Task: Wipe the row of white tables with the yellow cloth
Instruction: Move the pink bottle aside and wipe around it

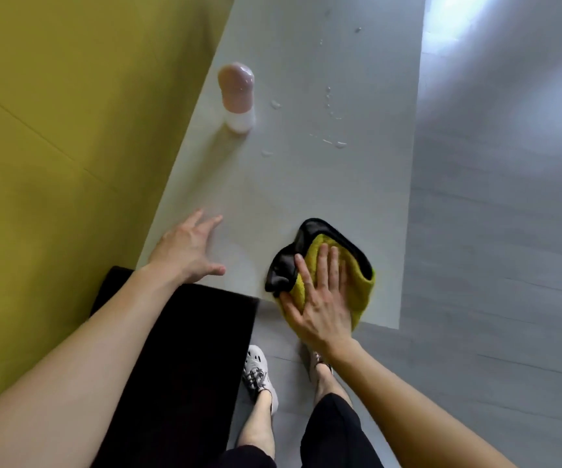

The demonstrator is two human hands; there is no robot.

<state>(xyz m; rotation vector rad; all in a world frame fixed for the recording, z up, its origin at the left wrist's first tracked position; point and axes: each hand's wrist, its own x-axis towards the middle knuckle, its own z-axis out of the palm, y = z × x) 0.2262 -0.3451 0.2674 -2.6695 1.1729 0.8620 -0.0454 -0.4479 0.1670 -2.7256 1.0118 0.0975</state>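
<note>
Head view: a pink-capped bottle stands upright at the far left of the white table, beside the yellow wall. Water drops lie to its right. A black slab sits at the near left edge.

The right hand presses flat, fingers straight, on the yellow cloth at the table's near right corner. The left hand rests spread and empty on the tabletop. What the bottle holds cannot be told.
</note>
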